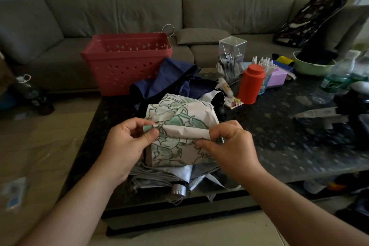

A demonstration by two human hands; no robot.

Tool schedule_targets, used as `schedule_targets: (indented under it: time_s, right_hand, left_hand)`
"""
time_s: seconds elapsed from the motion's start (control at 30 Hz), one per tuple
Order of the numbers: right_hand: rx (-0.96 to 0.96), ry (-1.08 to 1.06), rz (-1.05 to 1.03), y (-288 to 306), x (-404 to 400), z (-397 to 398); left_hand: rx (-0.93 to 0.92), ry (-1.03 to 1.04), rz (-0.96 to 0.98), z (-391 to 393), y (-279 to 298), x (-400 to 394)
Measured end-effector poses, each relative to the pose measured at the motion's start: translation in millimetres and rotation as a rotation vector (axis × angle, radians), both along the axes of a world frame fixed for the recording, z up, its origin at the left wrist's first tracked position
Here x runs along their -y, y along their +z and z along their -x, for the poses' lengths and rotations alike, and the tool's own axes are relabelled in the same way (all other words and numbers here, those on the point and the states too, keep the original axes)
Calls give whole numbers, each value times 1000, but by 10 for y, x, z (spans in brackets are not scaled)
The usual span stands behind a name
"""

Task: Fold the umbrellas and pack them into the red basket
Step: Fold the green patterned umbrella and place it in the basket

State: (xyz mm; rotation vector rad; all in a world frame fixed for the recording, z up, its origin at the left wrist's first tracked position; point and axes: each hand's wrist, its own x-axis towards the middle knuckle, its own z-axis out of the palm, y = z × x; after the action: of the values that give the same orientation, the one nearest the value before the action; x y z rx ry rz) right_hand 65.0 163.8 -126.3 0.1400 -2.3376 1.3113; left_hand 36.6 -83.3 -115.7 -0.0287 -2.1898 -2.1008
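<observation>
Cream fabric printed with green leaves fills the middle of the view: a leaf-print umbrella, partly folded, is held up above the near part of a dark speckled coffee table. The left hand pinches a fold of its canopy at the left edge between thumb and curled fingers. The right hand pinches the same rolled fold at its right end, thumb pressed against the cloth. The two hands are apart, with the fold stretched between them.

Under the held umbrella, at the table's near edge, lies a silver-grey umbrella, loosely collapsed, its ribbed silver handle cap pointing toward the person. Behind the leaf-print one, a navy blue umbrella lies crumpled on the table, touching the front of the red basket. The basket stands at the table's far left corner, in front of a grey sofa; what its inside holds cannot be seen from here.

To the right on the table stand a red bottle, a clear acrylic pen holder and a green bowl.
</observation>
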Motion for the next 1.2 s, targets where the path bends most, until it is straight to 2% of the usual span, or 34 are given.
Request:
schedule_targets:
  time_s: [0.07, 0.13, 0.3, 0.4, 0.5, 0.57, 0.67, 0.73, 0.8, 0.9, 1.03, 1.1, 1.2]
  right_hand:
    - [31, -18, 52, 18, 5, 0]
    - [60, 51, 29, 40, -18, -20]
    - [-77, 368, -447, 64, -119, -117]
    - [-157, 551, -578, 101, -175, -158]
    - [19, 637, -609, 193, -249, -214]
    - [175, 618, -455, 266, -327, -224]
    - [235, 372, 14, 346, -394, -141]
    - [193, 122, 102, 323, -396, -54]
    - [217, 16, 91, 306, -366, 1]
    - [279, 54, 100, 321, -279, -8]
    - [227, 95, 92, 279, -233, 15]
    - [235, 138, 206, 243, -207, 19]
    - [279, 214, 438, 237, -118, 6]
  left_hand:
    - [-8, 11, -38, 34, 10, 27]
    - [-3, -17, -37, 40, 40, 58]
    - [-10, -17, 101, 55, 38, 120]
    - [-11, -37, 136, 39, 72, 98]
    - [-18, -8, 183, 45, 90, 86]
    - [-31, -12, 270, 56, 71, 83]
    - [-33, 9, 324, 61, 48, 51]
    - [-29, 34, 287, 63, 47, 24]
    - [14, 21, 188, 54, 67, -3]
    - [72, -62, 77, 34, 105, -20]
    - [117, -169, 88, -23, 164, -19]
    - [134, -173, 55, -52, 177, -46]
    - [131, -61, -38, -77, 199, -125]
